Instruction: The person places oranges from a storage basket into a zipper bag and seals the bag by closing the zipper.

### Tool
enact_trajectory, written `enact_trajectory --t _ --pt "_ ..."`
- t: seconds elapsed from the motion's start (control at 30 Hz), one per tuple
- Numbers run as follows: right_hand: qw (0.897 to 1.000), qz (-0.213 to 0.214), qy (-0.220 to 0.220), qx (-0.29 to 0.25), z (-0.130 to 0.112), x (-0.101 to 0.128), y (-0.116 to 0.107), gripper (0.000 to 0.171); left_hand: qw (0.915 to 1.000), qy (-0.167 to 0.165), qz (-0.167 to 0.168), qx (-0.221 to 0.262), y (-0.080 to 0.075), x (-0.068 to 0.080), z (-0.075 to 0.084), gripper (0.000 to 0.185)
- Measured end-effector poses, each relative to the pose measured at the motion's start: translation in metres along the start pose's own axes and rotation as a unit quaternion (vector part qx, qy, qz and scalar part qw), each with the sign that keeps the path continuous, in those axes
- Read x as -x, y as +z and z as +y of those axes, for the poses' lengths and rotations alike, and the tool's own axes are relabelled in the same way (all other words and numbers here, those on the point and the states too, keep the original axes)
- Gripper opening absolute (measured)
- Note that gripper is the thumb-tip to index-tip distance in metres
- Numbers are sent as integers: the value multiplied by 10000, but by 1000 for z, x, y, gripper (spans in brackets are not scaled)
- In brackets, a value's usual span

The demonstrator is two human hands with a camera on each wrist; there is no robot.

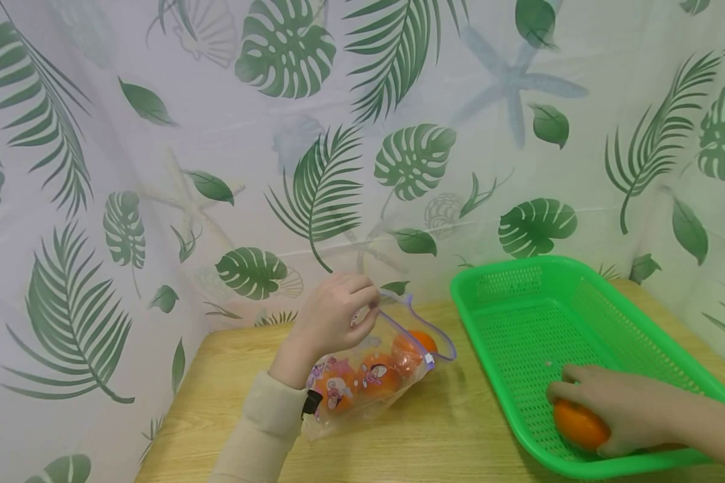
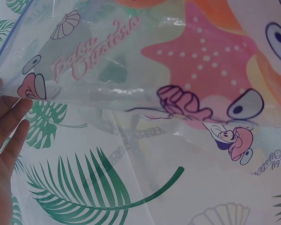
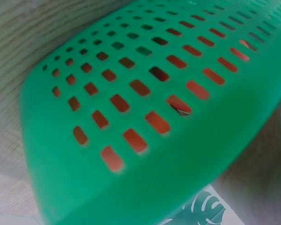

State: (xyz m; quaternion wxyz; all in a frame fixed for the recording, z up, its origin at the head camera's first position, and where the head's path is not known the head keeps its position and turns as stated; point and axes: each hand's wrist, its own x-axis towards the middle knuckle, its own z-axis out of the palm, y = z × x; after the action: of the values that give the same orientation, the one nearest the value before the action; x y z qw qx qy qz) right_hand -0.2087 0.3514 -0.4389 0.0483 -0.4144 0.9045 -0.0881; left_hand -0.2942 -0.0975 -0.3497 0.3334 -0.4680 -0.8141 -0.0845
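My left hand (image 1: 338,312) pinches the upper edge of a clear zip bag (image 1: 368,402) printed with pink cartoon figures. Inside the bag sit three oranges (image 1: 379,376), and its purple-edged mouth gapes toward the right. In the left wrist view, the fingers (image 2: 9,117) hold the rim of the bag's film. My right hand (image 1: 622,402) reaches into the green basket (image 1: 489,376) and grips an orange (image 1: 580,424) near its front end. A sliver of orange colour also shows under that wrist. The right wrist view has only the basket's perforated wall (image 3: 65,173), with orange behind the holes.
A wooden table (image 1: 447,429) carries the bag on the left and the basket on the right. Behind and beside it hangs a white sheet (image 1: 350,107) with green leaf prints. The basket's raised rim (image 1: 483,349) stands between the bag and the right hand.
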Motion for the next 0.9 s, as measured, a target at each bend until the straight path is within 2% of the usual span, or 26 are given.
enact_trajectory --t 0.6,0.9 --pt "9979 500 39 402 -7 -7 -9 86 10000 -74 -8 40 -3 1 3 4" --pt "9966 674 78 459 -10 -14 -14 85 10000 -50 -17 -22 -1 1 3 4"
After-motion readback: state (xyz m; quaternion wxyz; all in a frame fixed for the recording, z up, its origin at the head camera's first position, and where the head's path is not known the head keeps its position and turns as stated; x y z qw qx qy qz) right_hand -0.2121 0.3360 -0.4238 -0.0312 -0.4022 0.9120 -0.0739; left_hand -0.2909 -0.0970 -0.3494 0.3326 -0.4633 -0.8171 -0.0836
